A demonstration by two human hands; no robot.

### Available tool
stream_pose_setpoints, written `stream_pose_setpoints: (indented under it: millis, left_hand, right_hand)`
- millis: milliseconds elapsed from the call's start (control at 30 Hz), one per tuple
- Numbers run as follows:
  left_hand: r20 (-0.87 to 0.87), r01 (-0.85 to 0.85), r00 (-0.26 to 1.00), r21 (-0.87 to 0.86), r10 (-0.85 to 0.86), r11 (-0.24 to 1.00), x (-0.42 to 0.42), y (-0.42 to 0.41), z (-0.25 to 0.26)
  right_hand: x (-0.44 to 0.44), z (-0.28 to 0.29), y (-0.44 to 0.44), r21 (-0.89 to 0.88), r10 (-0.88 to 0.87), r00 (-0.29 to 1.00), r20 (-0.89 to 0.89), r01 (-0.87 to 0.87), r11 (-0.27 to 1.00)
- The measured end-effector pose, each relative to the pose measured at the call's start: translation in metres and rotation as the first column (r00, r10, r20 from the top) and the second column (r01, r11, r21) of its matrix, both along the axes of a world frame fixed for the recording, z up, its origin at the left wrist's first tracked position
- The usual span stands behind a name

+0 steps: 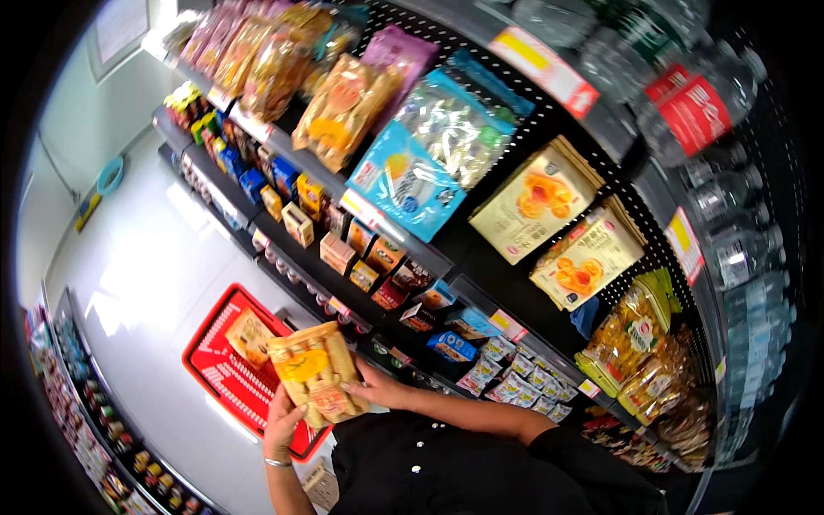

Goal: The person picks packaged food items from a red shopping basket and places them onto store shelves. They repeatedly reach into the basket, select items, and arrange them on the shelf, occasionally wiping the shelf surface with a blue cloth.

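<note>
A clear bag of pastries with an orange label [318, 373] is held in front of my black shirt, above a red shopping basket. My left hand [283, 415], with a bracelet at the wrist, grips its lower left edge, thumb on the front. My right hand [376, 386] holds the right edge, its fingertips on the front. Below the bag, the red shopping basket [215, 309] contains a packet with a food picture [250, 336]. Part of the basket is hidden behind the bag and my left hand.
Shelving [444, 257] runs diagonally alongside me, with similar bagged pastries [344, 109], a blue bag [409, 183], cream pastry packs [534, 199] and small boxes [338, 251]. Bottled water [695, 116] stands at the right. Another stocked shelf [96, 412] is at the lower left, across the pale floor [135, 257].
</note>
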State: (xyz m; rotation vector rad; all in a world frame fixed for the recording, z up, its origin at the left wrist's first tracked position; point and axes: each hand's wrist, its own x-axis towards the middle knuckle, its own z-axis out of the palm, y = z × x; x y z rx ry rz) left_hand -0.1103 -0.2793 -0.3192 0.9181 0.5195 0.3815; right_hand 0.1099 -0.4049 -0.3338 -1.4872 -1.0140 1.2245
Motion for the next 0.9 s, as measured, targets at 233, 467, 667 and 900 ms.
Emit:
stream_pose_setpoints:
  millis: [233, 467, 667, 900]
  left_hand:
    - [-0.102, -0.033, 0.990, 0.512, 0.099, 0.859, 0.119, -0.041, 0.053]
    - [-0.147, 0.019, 0.986, 0.573, 0.080, 0.820, 0.163, -0.070, 0.066]
    - [-0.171, 0.089, 0.981, 0.817, 0.092, 0.570, 0.192, -0.085, 0.108]
    - [-0.021, 0.012, 1.000, 0.918, 0.017, 0.397, 0.243, -0.092, 0.147]
  right_hand:
    - [0.037, 0.031, -0.038, 0.238, -0.506, 0.863, 0.017, 0.488, 0.840]
    - [0.057, 0.093, -0.090, 0.321, -0.589, 0.769, 0.248, 0.509, 0.799]
    - [0.079, 0.105, -0.129, 0.321, -0.603, 0.616, 0.507, 0.514, 0.795]
    - [0.103, 0.130, -0.141, 0.456, -0.782, 0.490, 0.386, 0.635, 0.623]
